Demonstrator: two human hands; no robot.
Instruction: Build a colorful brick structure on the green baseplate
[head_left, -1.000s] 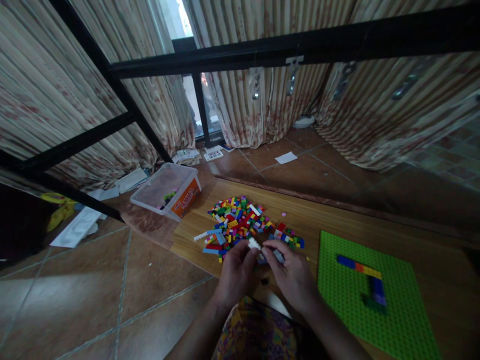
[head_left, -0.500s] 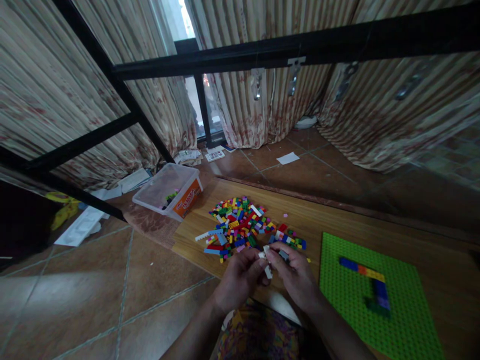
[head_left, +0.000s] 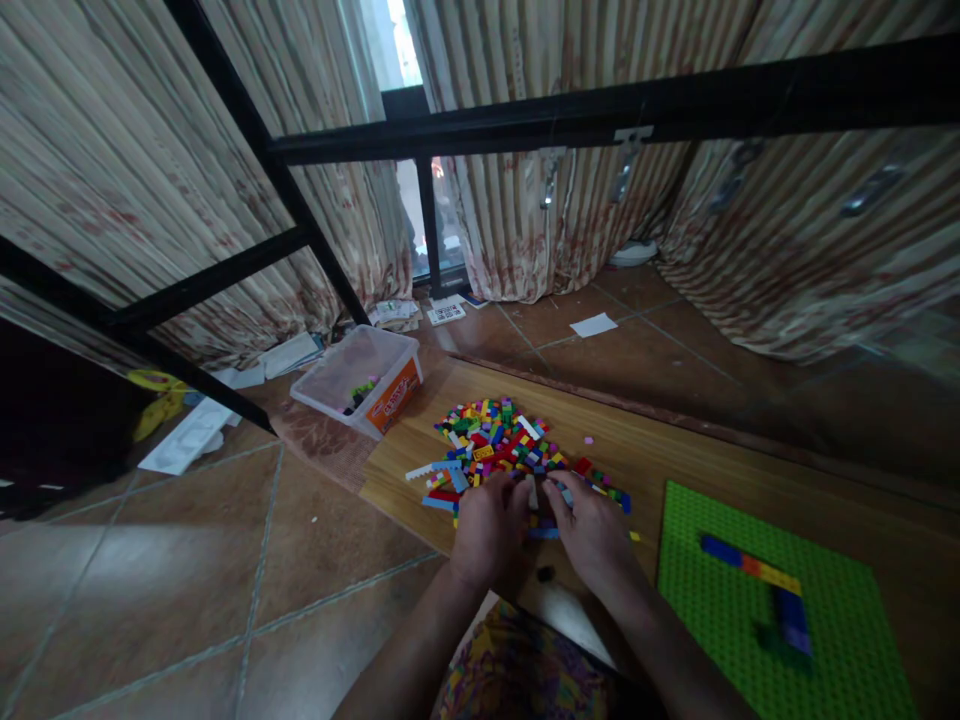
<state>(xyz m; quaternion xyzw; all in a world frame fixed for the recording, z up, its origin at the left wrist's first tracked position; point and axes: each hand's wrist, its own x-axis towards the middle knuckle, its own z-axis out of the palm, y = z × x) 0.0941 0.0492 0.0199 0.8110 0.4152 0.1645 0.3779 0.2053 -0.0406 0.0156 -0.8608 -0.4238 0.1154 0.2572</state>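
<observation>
Hands meet at the near edge of the brick pile [head_left: 501, 445], backs toward the camera. The left hand [head_left: 489, 527] and right hand [head_left: 592, 530] lie side by side with their fingers [head_left: 517, 492] reaching forward into the loose bricks. The fingertips are hidden among the pieces and behind the knuckles, so I cannot tell whether they are pinched on a brick or merely spread over them. A pale brick [head_left: 533, 492] shows between the two sets of fingers, and a blue flat piece [head_left: 541, 533] lies just under them; contact with either cannot be confirmed.

The pile sits directly ahead of the fingers on a wooden board [head_left: 675, 450] laid on the tiled floor [head_left: 187, 560], which keeps small parts on a flat surface within easy reach. To the right of the right-hand fingers lies a green baseplate [head_left: 705, 600], flat, carrying a short row of blue, orange and yellow bricks and a dark column; it is near but apart from the hand. Beyond the pile and left of the left-hand fingers stands a clear plastic tub [head_left: 360, 370], open, holding a few pieces. A small dark piece [head_left: 545, 574] lies on the board between the wrists.
</observation>
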